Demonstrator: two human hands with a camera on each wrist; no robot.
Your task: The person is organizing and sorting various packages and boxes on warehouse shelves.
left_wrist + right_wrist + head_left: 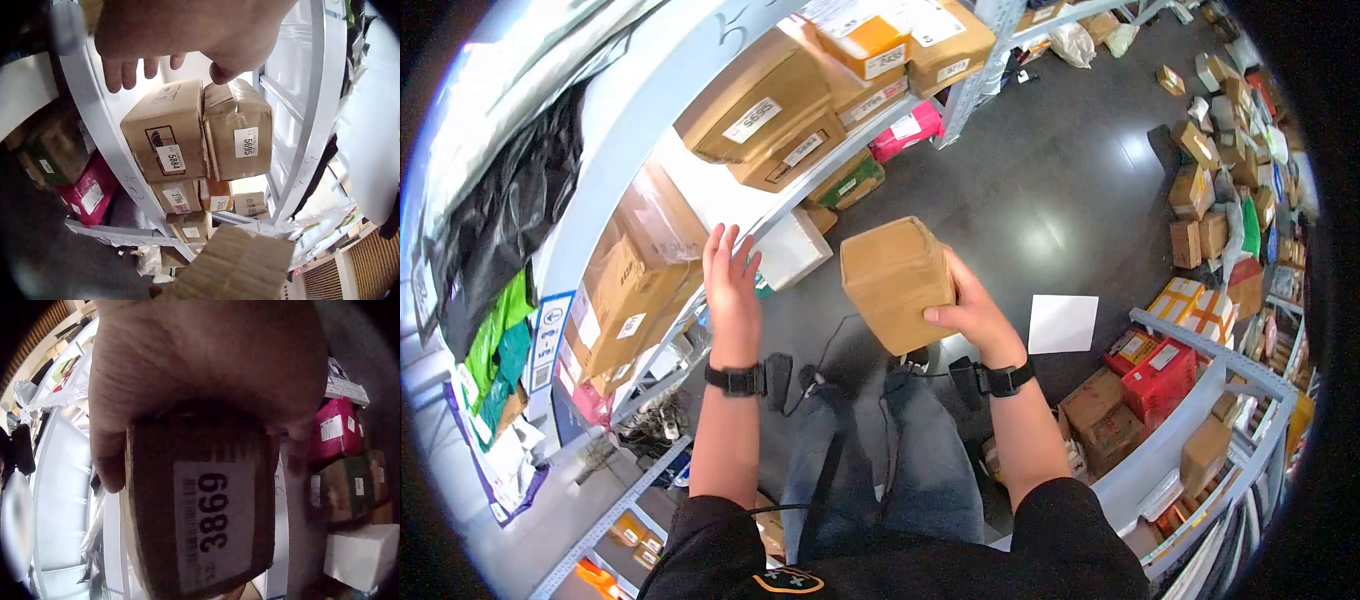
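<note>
A brown cardboard box (pixel 897 285) is in my right hand (pixel 985 312), thumb on one face and fingers round the far side. Its label, 3869, faces my palm in the right wrist view, where the right hand (pixel 206 362) spans the box (pixel 244 550). My left hand (pixel 732 290) is raised beside the shelf, fingers extended, holding nothing. In the left wrist view the left hand (pixel 194 31) is over two stacked cartons, one labelled 5884 (pixel 165 134) and one labelled 5695 (pixel 240 134). The held box's edge (pixel 231 265) shows below them.
A grey metal shelf (pixel 830 150) with labelled cartons runs along the left. A pink parcel (pixel 907 128) and a white box (pixel 793 250) lie under it. Red boxes (pixel 1158 380) stand by a rack at right. A white sheet (pixel 1063 323) lies on the floor.
</note>
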